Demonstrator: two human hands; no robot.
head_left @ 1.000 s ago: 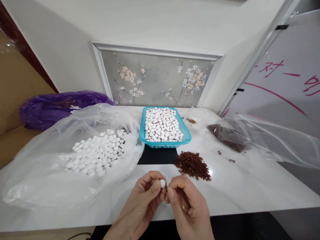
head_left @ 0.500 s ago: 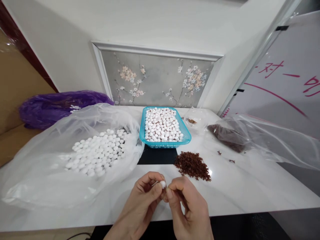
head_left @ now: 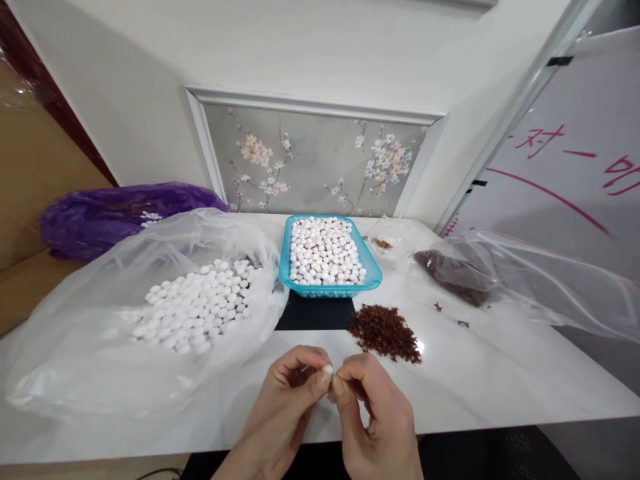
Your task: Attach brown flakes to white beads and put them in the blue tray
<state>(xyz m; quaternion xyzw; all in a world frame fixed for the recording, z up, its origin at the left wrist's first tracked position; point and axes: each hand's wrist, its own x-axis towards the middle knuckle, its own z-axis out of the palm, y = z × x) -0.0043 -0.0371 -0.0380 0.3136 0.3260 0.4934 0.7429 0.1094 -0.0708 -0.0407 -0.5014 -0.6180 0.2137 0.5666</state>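
Lower center, the left hand pinches a white ball as the right hand grips, apparently, a brown piece, hidden by fingertips. Brown-flecked balls crowd the blue basket at center; plain balls, left, and a brown pile, right of center, remain.

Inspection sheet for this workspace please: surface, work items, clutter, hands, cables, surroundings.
Surface: white marbled table.
Work items: small white ball; blue basket and cloudy bag, both holding white balls; brown pile.
Clutter: loose brown bits right of the pile.
Hands: left hand pinches the ball; right hand pinched close beside it, contents unclear.
Cables: thin dark cord, lower left.
Surroundings: floral picture behind, whiteboard right, purple bag left.
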